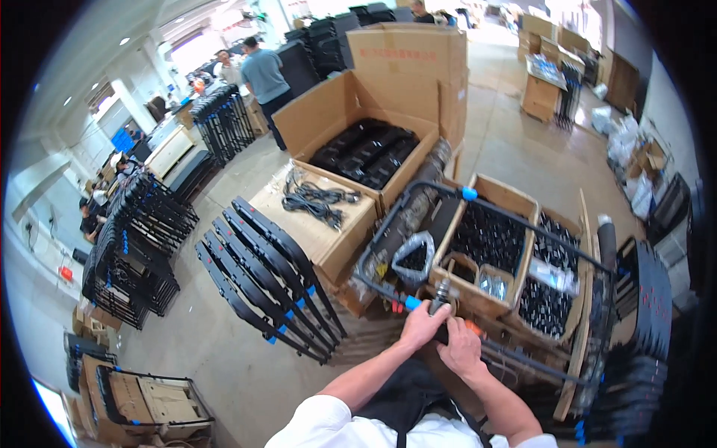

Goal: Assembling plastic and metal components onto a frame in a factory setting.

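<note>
I am holding a hand tool [441, 300] at the lower centre of the frame, its silvery tip pointing upward. My left hand [423, 326] is closing around its upper part, leaving little gap, while my right hand [461, 349] is folding over the dark body just below; the fingertips are hiding underneath, so I cannot tell how tightly they are pressing. A black tubular frame [497, 207] is lying around the right of centre, and a blue sleeve [412, 302] on its bar is sitting just beside my left hand; whether the tool is touching that bar I cannot tell. Above my hands, an open box [472, 300] is holding small black parts [489, 239], and a clear plastic bag [413, 275] is resting to its left. Coiled cables [314, 198] are lying near the middle, above a row of standing black frames [270, 237] left of centre.
</note>
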Demonstrator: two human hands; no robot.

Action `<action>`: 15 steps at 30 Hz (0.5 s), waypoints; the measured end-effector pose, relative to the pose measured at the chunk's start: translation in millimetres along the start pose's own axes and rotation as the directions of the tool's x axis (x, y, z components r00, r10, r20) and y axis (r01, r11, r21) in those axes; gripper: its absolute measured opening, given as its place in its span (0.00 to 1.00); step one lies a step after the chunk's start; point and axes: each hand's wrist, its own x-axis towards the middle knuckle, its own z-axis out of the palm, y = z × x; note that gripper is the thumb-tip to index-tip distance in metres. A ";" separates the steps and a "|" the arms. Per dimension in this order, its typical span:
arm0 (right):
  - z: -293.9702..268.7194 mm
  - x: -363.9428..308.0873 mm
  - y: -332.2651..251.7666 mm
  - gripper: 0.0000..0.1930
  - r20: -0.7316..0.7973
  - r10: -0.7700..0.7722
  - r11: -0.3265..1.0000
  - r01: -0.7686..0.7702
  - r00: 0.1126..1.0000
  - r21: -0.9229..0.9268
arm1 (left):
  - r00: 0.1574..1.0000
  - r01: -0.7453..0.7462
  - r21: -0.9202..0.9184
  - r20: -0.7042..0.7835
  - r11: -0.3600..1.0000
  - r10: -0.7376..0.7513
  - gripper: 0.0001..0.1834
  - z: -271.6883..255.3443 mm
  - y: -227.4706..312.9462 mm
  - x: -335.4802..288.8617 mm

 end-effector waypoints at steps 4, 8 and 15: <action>33.2 -47.5 -21.4 0.39 0.023 -0.079 0.994 0.078 0.997 0.074 | 0.998 0.040 -0.097 -0.049 0.994 -0.045 0.21 -21.9 -32.6 -67.5; 71.1 -85.6 -26.3 0.41 0.197 -0.096 0.993 0.079 0.976 0.090 | 0.988 0.118 -0.071 -0.093 0.990 -0.125 0.28 -29.5 -92.6 -105.5; 111.1 -92.6 -43.2 0.42 0.297 0.009 0.997 -0.030 0.955 0.066 | 0.978 0.199 -0.013 -0.057 0.980 -0.199 0.24 -45.9 -140.6 -101.2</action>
